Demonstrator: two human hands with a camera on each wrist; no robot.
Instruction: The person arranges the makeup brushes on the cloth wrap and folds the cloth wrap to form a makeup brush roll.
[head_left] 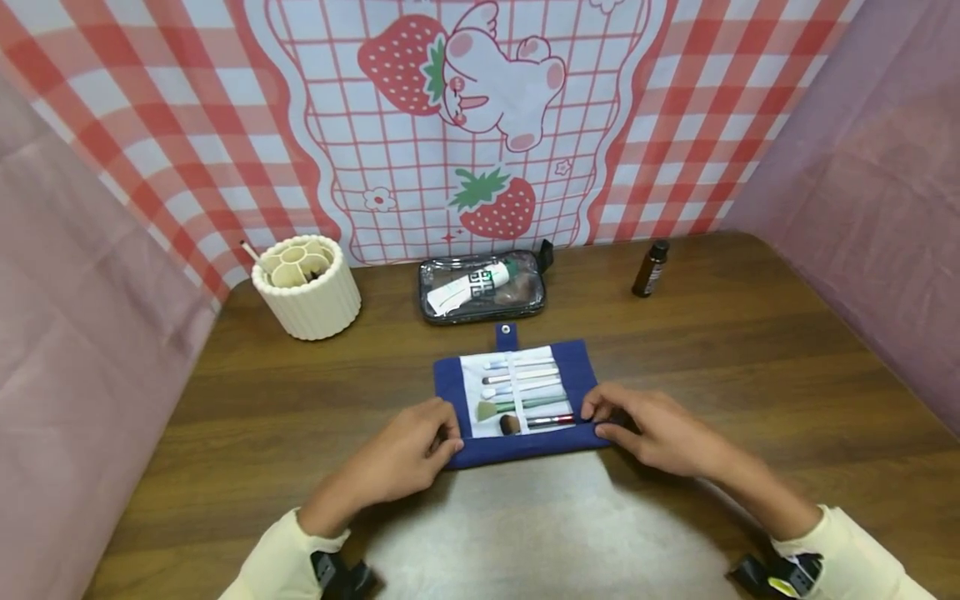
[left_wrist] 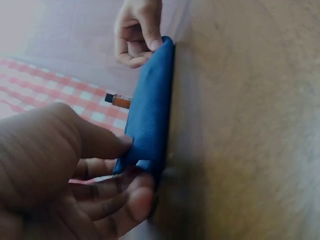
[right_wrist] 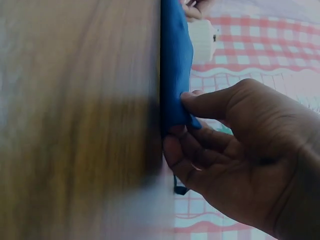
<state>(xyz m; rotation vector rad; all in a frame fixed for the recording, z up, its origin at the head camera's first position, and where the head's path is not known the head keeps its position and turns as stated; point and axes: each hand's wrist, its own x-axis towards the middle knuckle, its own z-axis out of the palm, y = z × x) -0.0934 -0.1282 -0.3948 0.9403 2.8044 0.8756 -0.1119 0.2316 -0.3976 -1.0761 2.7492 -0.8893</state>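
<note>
A navy fabric brush roll (head_left: pixel 517 452) lies spread on the table, its near edge folded up over the white lining. Several makeup brushes (head_left: pixel 534 403) lie across that lining, under a white elastic strap. My left hand (head_left: pixel 408 450) pinches the near left corner between thumb and fingers. At the near right corner, my right hand (head_left: pixel 660 429) holds the fold in the same way. The left wrist view shows the left thumb pressing the blue cloth (left_wrist: pixel 152 105) with the fingers beneath. In the right wrist view, fingertips curl around the end of the cloth (right_wrist: pixel 177 65).
Behind the roll's snap tab (head_left: pixel 506 336) lies a clear zip pouch (head_left: pixel 483 287) with a white tube inside. A cream ribbed holder (head_left: pixel 313 300) stands at the back left. At the back right is a small dark bottle (head_left: pixel 650 268). A checkered cloth (head_left: pixel 675 125) hangs behind the table.
</note>
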